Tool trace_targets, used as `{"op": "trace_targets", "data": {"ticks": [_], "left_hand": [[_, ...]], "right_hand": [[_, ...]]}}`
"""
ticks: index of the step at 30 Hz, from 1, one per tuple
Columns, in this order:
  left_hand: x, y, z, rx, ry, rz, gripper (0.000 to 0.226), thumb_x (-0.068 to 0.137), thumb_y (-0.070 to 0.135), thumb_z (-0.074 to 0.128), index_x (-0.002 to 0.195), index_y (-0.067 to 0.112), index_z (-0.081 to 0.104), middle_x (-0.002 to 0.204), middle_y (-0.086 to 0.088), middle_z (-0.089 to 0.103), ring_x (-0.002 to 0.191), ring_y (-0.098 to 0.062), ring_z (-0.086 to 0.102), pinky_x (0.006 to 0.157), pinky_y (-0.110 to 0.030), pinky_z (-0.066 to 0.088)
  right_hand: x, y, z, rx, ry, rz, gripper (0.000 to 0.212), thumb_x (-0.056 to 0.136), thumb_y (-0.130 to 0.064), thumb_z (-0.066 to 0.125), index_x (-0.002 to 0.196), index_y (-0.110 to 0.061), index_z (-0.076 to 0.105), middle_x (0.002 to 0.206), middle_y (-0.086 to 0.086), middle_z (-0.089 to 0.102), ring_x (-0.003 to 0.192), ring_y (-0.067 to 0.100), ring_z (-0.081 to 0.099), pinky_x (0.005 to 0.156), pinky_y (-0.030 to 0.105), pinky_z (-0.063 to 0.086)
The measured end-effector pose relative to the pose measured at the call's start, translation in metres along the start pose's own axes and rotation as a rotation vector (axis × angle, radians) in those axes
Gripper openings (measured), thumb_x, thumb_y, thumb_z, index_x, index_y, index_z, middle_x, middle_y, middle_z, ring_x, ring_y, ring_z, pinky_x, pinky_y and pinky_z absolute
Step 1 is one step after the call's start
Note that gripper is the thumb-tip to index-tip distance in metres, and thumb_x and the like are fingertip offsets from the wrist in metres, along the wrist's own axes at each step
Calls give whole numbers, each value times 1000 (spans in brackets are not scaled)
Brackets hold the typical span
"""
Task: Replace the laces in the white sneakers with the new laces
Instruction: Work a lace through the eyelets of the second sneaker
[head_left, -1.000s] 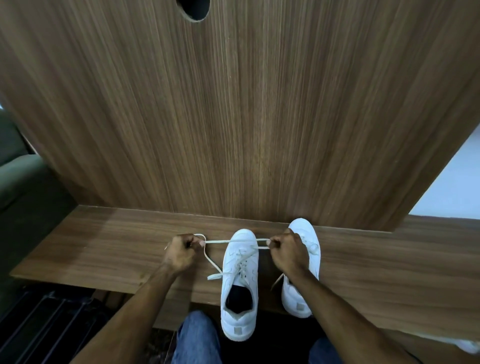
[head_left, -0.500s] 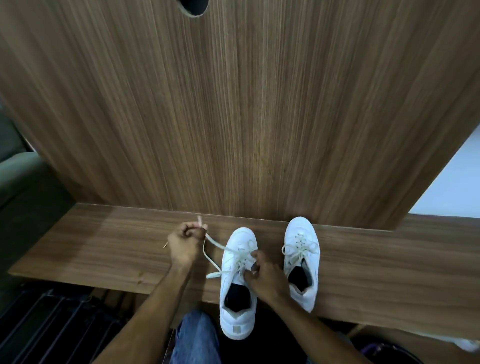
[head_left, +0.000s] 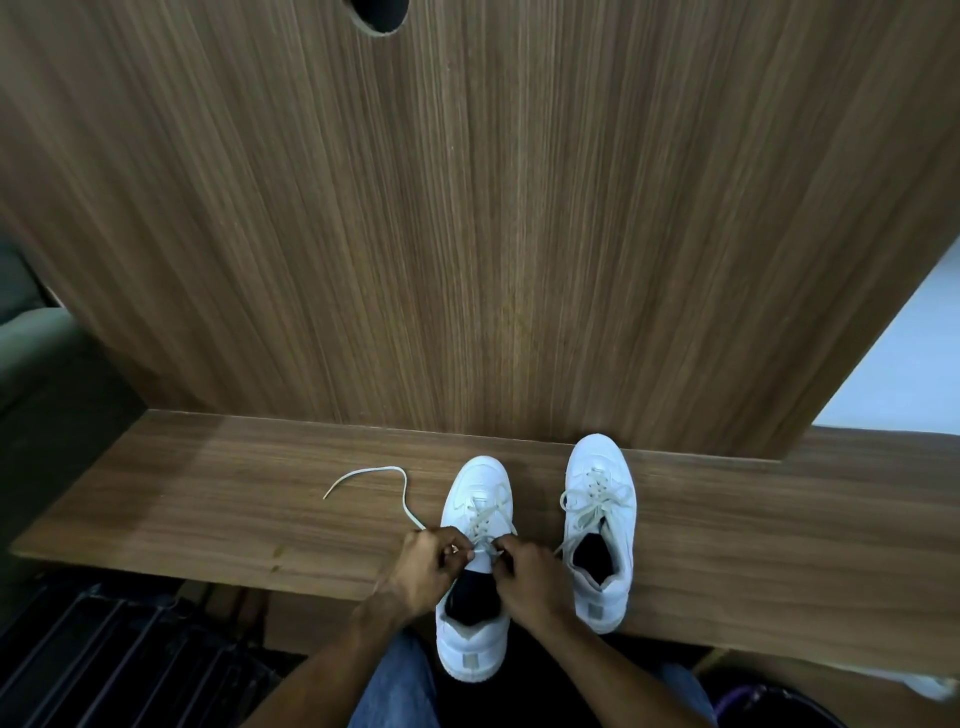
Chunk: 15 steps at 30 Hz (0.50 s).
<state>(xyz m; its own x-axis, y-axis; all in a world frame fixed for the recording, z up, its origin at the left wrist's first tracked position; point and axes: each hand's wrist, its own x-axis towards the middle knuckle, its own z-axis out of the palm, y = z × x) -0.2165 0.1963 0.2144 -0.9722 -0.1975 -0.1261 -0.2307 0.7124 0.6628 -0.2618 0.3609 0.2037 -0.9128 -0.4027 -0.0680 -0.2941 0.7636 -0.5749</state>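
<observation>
Head view: at the near edge of a brown wood-grain table (head_left: 208, 519), the left hand (head_left: 426, 564) and right hand (head_left: 524, 569) pinch a cream lace (head_left: 400, 486) at the top eyelets of the nearer white leather sneaker (head_left: 475, 571). Just beyond to the right, the second white sneaker (head_left: 600, 525) stands already laced and bowed. Knotting appears underway; the next move likely calls for drawing in the slack end trailing left.
</observation>
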Motion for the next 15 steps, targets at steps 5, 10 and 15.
{"op": "trace_targets", "data": {"ticks": [5,10,15], "left_hand": [[-2,9,10,298,54,-5,18,84,43,52,98,38,63,101,8,70,95,-19,64,75,-30,49],[0,18,24,326,95,-78,22,82,42,50,99,34,62,103,3,69,98,-24,64,77,-33,51],[1,24,31,350,124,-130,21,86,39,49,100,30,62,107,1,68,101,-27,63,77,-33,47]], "right_hand": [[2,-1,0,23,-15,53,20,92,-30,45,103,-23,61,105,3,69,104,28,62,79,35,46],[5,-2,-2,27,-33,62,17,92,-26,45,98,-19,59,104,5,69,104,29,61,77,34,43],[6,1,-2,39,-59,83,16,91,-25,44,95,-19,58,103,5,69,102,28,61,75,33,42]]}}
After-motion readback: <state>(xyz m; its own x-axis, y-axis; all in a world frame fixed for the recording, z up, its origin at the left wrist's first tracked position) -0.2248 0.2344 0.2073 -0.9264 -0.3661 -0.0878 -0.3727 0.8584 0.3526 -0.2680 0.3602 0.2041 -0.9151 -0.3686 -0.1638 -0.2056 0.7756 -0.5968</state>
